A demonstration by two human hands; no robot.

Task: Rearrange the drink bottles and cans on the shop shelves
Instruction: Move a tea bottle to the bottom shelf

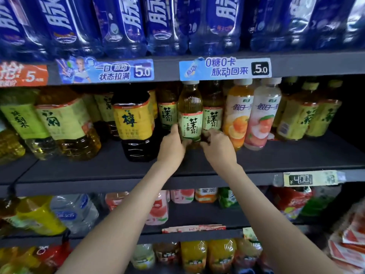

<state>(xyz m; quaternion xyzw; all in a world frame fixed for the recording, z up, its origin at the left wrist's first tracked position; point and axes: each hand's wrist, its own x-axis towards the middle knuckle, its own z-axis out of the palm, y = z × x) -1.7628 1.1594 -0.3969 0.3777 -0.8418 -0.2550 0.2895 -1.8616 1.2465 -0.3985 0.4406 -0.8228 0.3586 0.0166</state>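
Head camera view, looking slightly up at dark shop shelves packed with drinks. Both bare arms reach to the middle shelf [276, 157]. The left hand [172, 142] and right hand [216, 144] sit close together, clamped low on either side of one small tea bottle [190, 115] with golden liquid, a pale green label and a white cap. The left thumb lies up along its side. The right fingers curl at its lower right.

The bottle stands upright near the middle of the shelf, set forward of two matching bottles [167, 111] behind it, label facing out. Gripping near the base with both hands likely keeps it steady while it is lined up with its own kind, so shoppers can read the front.

Just to its right stand an orange juice bottle [238, 115] and a peach drink bottle [263, 115]. To the left is a large dark bottle [134, 123] with a yellow label. Blue bottles [126, 26] fill the shelf above, over a blue price tag [225, 69].
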